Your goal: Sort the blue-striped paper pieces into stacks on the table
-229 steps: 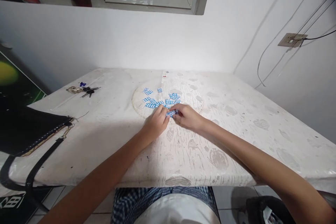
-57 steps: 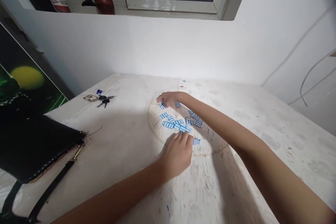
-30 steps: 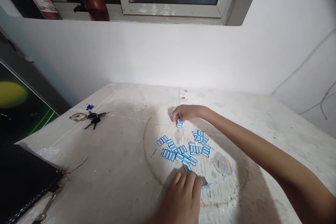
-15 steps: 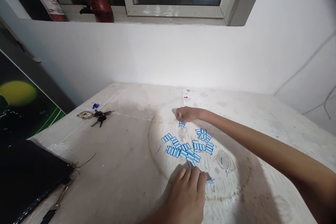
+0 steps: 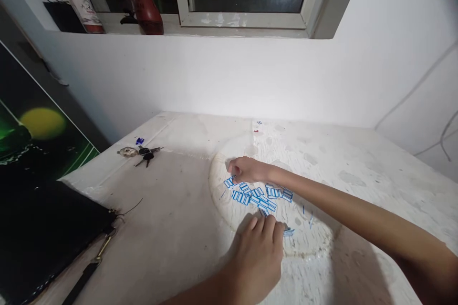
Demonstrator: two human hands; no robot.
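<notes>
Several small white pieces with blue outlines (image 5: 263, 201) lie in a loose, overlapping cluster on the white tabletop (image 5: 179, 228). My right hand (image 5: 248, 170) reaches in from the right over the cluster's far left side. Its fingers are curled in a pinch, with the tips at a blue-outlined piece (image 5: 228, 182); whether they grip anything is hidden. My left hand (image 5: 259, 250) rests palm down at the near side, fingers bent against the surface. Blue strips (image 5: 288, 232) stick out beside its index finger, and what lies under the fingers cannot be seen.
Keys (image 5: 146, 153) on a ring and a dark blue bit (image 5: 139, 141) lie at the far left. A black bag (image 5: 53, 243) with a strap fills the near left. Thin blue strips (image 5: 311, 219) and a red scrap (image 5: 255, 131) lie on the table. Bottles (image 5: 148, 12) stand on the windowsill.
My right hand has moved left and nearer, from one blue-outlined piece to the one at the cluster's left end. My left hand keeps its place. The view has shifted slightly.
</notes>
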